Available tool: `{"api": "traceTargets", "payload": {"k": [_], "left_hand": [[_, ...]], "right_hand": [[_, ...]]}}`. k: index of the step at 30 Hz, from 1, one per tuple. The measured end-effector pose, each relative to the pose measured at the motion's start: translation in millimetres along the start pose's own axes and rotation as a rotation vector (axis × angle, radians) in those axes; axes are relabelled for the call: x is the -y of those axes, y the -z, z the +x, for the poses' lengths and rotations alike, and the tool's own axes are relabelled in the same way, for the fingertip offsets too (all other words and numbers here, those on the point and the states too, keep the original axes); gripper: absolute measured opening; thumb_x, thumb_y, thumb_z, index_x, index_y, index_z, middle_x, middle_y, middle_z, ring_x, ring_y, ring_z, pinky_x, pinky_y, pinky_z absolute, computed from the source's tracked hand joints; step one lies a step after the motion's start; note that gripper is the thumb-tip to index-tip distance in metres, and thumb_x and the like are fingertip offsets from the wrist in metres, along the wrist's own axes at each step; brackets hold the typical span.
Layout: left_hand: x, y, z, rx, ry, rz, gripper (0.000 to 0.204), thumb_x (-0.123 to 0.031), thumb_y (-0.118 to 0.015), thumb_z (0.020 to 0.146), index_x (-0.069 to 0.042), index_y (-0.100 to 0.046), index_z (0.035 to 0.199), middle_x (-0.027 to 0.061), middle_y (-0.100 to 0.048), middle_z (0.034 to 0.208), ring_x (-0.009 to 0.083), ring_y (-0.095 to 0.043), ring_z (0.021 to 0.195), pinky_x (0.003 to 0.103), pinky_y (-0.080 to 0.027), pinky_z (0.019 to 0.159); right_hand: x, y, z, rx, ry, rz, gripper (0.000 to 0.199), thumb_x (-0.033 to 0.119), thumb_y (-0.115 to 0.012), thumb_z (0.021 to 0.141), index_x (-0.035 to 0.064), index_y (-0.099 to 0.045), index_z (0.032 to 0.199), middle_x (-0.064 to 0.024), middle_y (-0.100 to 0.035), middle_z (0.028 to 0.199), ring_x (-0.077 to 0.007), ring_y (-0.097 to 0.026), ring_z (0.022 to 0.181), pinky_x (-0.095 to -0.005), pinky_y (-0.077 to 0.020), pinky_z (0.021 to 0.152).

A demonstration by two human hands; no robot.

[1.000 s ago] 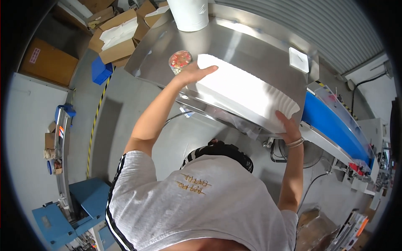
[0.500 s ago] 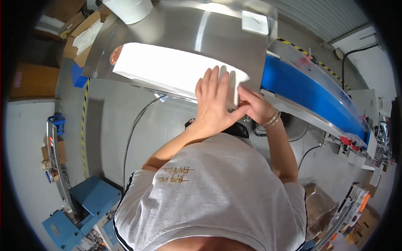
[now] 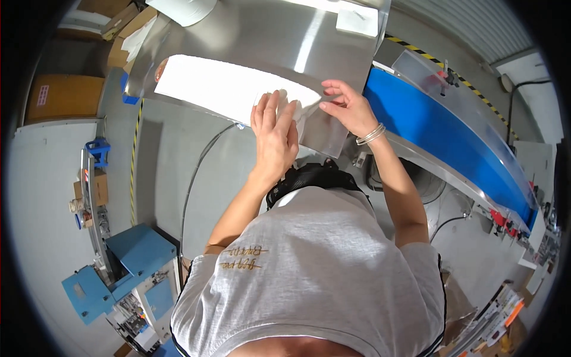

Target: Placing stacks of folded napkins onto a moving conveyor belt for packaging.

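A long, bright white strip (image 3: 220, 86), like paper, lies along the near edge of the steel table (image 3: 250, 35); glare hides whether it is one sheet or a stack. My left hand (image 3: 275, 134) rests on it towards its right end, palm down with fingers stretched out. Just beyond that end is my right hand (image 3: 352, 110), fingers apart and curved, holding nothing that I can see. Its fingertips are close to the strip's corner; whether they touch it I cannot tell. A small reddish round thing (image 3: 160, 70) peeks out at the strip's left end.
Right of the table runs a blue conveyor belt (image 3: 440, 140) with a clear guard (image 3: 470, 113) along its far side. A white bucket (image 3: 189, 11) and a white block-like box (image 3: 357, 19) stand at the table's back. A black cable (image 3: 193, 166) hangs to the floor.
My hands have moved apart: the left slid left along the white strip, the right drew up and away from the strip's near corner, its fingers opening. The view has shifted slightly.
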State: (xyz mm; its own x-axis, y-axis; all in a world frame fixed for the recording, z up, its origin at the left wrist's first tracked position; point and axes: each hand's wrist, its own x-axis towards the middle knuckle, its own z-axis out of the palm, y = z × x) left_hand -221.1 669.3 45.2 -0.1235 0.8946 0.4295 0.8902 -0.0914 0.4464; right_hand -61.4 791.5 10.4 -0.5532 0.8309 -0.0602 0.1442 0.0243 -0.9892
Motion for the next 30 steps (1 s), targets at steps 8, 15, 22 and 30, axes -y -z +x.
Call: {"api": "traceTargets", "payload": {"k": [8, 15, 22, 30], "left_hand": [[1.7, 3.1, -2.7, -0.001, -0.014, -0.015, 0.037, 0.004, -0.06, 0.076, -0.011, -0.068, 0.108, 0.0187, -0.043, 0.137, 0.0432, -0.033, 0.129, 0.054, -0.024, 0.105], [5.3, 6.8, 0.3, -0.005, -0.011, -0.011, 0.032, -0.004, -0.065, 0.078, -0.011, -0.069, 0.109, 0.018, -0.038, 0.141, 0.0408, -0.025, 0.135, 0.049, -0.023, 0.108], [17.7, 2.2, 2.5, -0.066, 0.032, 0.071, 0.039, 0.0, -0.06, 0.082, -0.008, -0.06, 0.12, 0.0206, -0.04, 0.138, 0.0417, -0.031, 0.131, 0.05, -0.026, 0.106], [24.4, -0.2, 1.5, -0.071, -0.04, 0.023, 0.036, 0.004, -0.061, 0.076, -0.005, -0.065, 0.111, 0.0192, -0.043, 0.135, 0.0425, -0.034, 0.127, 0.053, -0.027, 0.104]], "right_hand": [[-3.0, 7.5, 14.0, 0.29, 0.071, 0.034, 0.038, 0.008, -0.07, 0.08, 0.0064, -0.056, 0.115, -0.0029, -0.06, 0.108, -0.0109, -0.058, 0.09, -0.0254, -0.0498, 0.078], [-9.0, 9.5, 10.9, 0.207, 0.297, -0.193, 0.031, 0.017, -0.068, 0.085, 0.0043, -0.057, 0.111, -0.0042, -0.058, 0.104, -0.0105, -0.054, 0.092, -0.0253, -0.0465, 0.081], [-73.2, 100.2, -10.2, -0.569, -0.279, -0.165, 0.042, 0.04, -0.058, 0.092, -0.002, -0.055, 0.089, -0.0074, -0.053, 0.074, -0.0134, -0.046, 0.071, -0.0314, -0.0439, 0.066], [-67.4, 150.2, -56.2, -1.223, -0.255, -1.635, 0.047, 0.04, -0.069, 0.079, 0.003, -0.059, 0.106, -0.0181, -0.063, 0.098, -0.0372, -0.06, 0.087, -0.0435, -0.0463, 0.079]]}}
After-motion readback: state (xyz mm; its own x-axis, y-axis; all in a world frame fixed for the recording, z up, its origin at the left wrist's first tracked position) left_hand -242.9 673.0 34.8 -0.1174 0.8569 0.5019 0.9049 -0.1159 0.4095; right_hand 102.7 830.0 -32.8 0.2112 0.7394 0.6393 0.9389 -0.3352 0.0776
